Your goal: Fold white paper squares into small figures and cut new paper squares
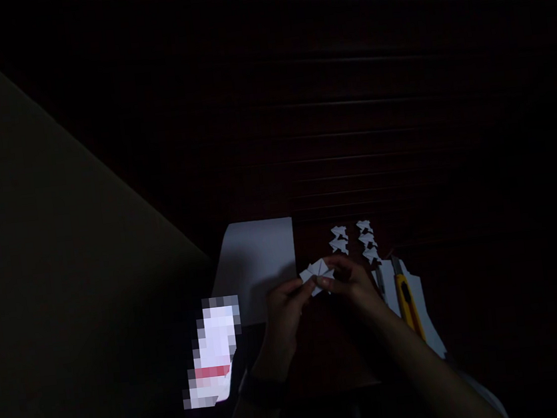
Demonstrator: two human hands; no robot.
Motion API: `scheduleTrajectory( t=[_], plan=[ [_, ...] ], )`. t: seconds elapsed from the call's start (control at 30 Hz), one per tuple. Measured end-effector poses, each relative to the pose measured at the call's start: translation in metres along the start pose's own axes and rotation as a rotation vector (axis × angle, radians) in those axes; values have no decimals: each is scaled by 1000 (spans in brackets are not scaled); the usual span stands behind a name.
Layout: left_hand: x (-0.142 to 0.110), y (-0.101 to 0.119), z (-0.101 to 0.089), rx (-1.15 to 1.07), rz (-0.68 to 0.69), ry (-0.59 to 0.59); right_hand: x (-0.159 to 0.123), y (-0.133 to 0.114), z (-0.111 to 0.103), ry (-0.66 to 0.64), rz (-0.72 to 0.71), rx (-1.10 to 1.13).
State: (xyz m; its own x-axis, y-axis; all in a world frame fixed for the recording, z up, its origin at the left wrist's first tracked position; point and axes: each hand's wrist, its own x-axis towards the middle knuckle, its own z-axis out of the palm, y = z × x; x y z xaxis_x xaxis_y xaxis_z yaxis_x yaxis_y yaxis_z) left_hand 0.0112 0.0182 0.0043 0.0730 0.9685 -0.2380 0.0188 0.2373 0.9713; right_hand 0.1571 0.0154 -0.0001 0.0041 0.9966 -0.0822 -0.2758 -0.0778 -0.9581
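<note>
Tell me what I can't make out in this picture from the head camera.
All in the head view:
Bright screen: its content is hidden by pixelation.
Folded paper: its edges are partly covered by the left hand and right hand.
Yellow cutter: lower end hidden behind the right forearm.
Small white folded pieces: too small and dim to read their folds.

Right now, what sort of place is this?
Probably a paper-craft spot on a dark brown tabletop: small folded white paper shapes sit in two columns, near a large white paper sheet and a long yellow box cutter lying on white papers.
</note>
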Motion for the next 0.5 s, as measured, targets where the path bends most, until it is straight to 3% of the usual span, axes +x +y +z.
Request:
scheduleTrajectory(
  t=[0.23,0.5],
  plan=[
    [-4,9,-2,-101,-45,-44,6,12,-11,144,13,-110],
    [-1,6,0,-144,-2,53,2,8,-8,54,46,-156]
  ],
)
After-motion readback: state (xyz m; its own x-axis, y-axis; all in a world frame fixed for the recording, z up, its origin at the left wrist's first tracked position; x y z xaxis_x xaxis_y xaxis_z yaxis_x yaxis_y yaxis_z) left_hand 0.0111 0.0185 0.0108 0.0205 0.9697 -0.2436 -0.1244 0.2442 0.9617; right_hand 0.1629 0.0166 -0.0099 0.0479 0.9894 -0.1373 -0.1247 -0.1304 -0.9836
